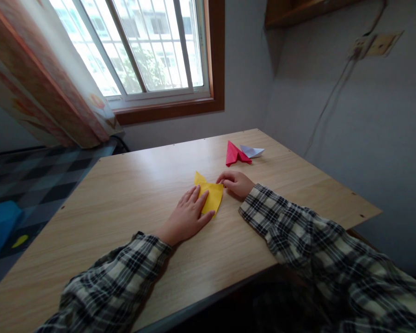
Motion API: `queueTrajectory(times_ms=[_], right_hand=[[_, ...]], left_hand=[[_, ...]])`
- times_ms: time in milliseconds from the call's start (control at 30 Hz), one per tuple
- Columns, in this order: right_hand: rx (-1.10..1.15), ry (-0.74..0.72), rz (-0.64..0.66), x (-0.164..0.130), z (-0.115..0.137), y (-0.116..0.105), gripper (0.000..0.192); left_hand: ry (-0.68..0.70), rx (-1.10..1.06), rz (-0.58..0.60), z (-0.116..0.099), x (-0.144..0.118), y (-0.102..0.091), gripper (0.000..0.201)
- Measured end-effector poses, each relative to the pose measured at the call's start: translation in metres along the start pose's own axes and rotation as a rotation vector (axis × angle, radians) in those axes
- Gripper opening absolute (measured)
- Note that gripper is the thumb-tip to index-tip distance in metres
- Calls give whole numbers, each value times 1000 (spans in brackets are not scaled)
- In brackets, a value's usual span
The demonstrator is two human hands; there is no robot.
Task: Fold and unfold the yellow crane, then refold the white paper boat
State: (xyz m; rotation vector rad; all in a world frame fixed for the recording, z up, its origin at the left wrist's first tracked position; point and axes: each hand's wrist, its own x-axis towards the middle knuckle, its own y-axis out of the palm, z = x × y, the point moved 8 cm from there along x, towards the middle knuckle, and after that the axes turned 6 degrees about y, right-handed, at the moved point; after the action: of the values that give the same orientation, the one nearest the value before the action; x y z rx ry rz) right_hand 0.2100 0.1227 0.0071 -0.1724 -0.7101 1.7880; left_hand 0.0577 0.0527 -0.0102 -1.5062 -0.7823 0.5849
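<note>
- One folded yellow paper (pixel 211 194) lying flat near the middle of the wooden table (pixel 125 203), a small pointed corner sticking up at its far left edge.
- Left hand (pixel 187 216) pressed palm-down on the near left part of the yellow paper, fingers (pixel 197 200) stretched flat across it; nothing clasped.
- Right hand (pixel 236 183) curled at the paper's far right corner, fingertips (pixel 223 180) pinching or pressing that edge; exact closure on the paper hard to tell.
- Both forearms in plaid sleeves (pixel 298 226), resting on the near table edge.
- Folded red paper (pixel 235 154) farther back on the table, well apart from the hands.
- Folded white paper (pixel 251 151) just beside the red one, on its right, possibly touching.
- Barred window (pixel 152 46) beyond the table, patterned curtain (pixel 45 78) at its left.
</note>
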Motion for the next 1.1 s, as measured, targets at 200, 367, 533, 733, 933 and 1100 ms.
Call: queueTrajectory(times_ms=[200, 367, 533, 733, 933, 1100], right_hand=[[89, -16, 108, -1, -1, 7, 35], [86, 33, 134, -4, -3, 9, 26], [66, 50, 150, -6, -4, 9, 23], [-72, -67, 117, -9, 7, 7, 28], [-155, -162, 93, -10, 9, 9, 35], [-212, -253, 112, -12, 13, 11, 32]], left_hand=[[6, -28, -23, 0, -1, -1, 67], [24, -41, -59, 0, -2, -2, 64], [35, -29, -66, -2, -2, -3, 64], [35, -13, -69, -4, -2, -3, 60], [17, -33, -64, -4, -3, -4, 60], [29, -39, -56, -5, -3, -4, 51]])
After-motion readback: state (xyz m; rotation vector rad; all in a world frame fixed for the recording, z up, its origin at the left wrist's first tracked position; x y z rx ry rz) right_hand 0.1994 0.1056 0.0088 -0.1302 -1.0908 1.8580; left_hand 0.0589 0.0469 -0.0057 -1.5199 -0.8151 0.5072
